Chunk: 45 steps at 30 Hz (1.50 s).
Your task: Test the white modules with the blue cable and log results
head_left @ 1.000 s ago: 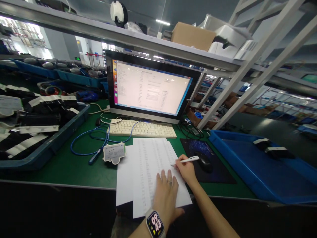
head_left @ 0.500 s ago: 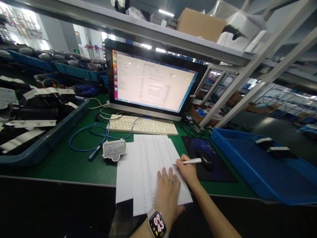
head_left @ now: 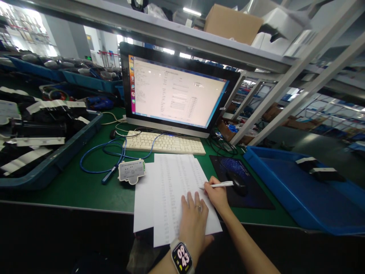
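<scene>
Printed sheets of paper lie over the front edge of the green table, covered with columns of small text I cannot read. My left hand rests flat on them, fingers spread, with a ring and a smartwatch on that arm. Just right of it, my right hand grips a white pen, its tip at the right part of the top sheet. A small white device with a printed label sits at the papers' upper left, beside a blue cable.
Behind the papers stand a white keyboard and a lit monitor. A black mouse lies on a dark mouse pad. Blue trays flank the table: a full one left, another right holding black pieces. A shelf runs overhead.
The view has shifted very slightly. Both hands keep nearly the same place on the paper, the pen still in my right hand.
</scene>
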Tool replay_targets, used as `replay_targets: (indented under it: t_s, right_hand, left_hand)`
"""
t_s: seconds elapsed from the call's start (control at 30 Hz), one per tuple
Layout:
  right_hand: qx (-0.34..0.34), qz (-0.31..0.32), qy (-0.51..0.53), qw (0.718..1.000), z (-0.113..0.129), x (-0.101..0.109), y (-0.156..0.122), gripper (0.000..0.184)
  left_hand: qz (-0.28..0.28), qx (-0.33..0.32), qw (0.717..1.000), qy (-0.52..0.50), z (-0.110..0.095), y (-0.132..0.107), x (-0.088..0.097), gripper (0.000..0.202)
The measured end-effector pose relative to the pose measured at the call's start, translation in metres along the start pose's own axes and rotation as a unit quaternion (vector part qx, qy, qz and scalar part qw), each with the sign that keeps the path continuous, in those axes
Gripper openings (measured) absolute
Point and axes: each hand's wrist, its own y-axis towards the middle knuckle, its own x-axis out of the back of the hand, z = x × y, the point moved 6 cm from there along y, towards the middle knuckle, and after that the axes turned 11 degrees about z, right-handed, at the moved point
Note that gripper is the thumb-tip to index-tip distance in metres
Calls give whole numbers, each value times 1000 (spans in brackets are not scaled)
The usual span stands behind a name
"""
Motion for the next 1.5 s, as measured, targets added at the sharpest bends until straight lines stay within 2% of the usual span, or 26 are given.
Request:
replay_targets:
  t_s: [0.63, 0.9, 0.97, 1.03, 1.07, 1.17, 1.27, 1.37, 1.43, 1.5]
  right_hand:
    - [-1, -11, 11, 1000, 4, 2, -1, 22]
    - [-32, -27, 46, 998, -7, 5, 1, 21]
    - [-36, -30, 60, 997, -9, 6, 0, 21]
    - [-33, -32, 73, 996, -10, 7, 0, 23]
    - [-33, -34, 78, 996, -10, 8, 0, 24]
    - [-41, -36, 83, 995, -14, 8, 1, 27]
    - [-59, -33, 80, 994, -15, 8, 2, 29]
    - [-78, -35, 86, 993, -13, 7, 2, 30]
    - [-82, -36, 87, 992, -10, 7, 1, 31]
    - [-82, -33, 88, 992, -9, 7, 1, 32]
  left_hand:
    - [8, 0, 1000, -4, 1, -1, 3, 90]
    - [-5, 1, 1000, -22, 2, -2, 5, 90]
    - [-20, -3, 1000, -19, 1, 1, -1, 91]
    - [-33, 0, 999, -10, 0, 9, -16, 88]
    - [-40, 9, 999, -3, 0, 15, -26, 82]
    - [-69, 38, 997, 10, 3, 36, -55, 44]
    - [-81, 47, 996, 9, 5, 53, -73, 37]
    - [-58, 50, 997, 4, 5, 61, -78, 37]
    - [-40, 51, 998, 2, 5, 60, -75, 37]
    - [-48, 52, 997, 0, 5, 54, -69, 35]
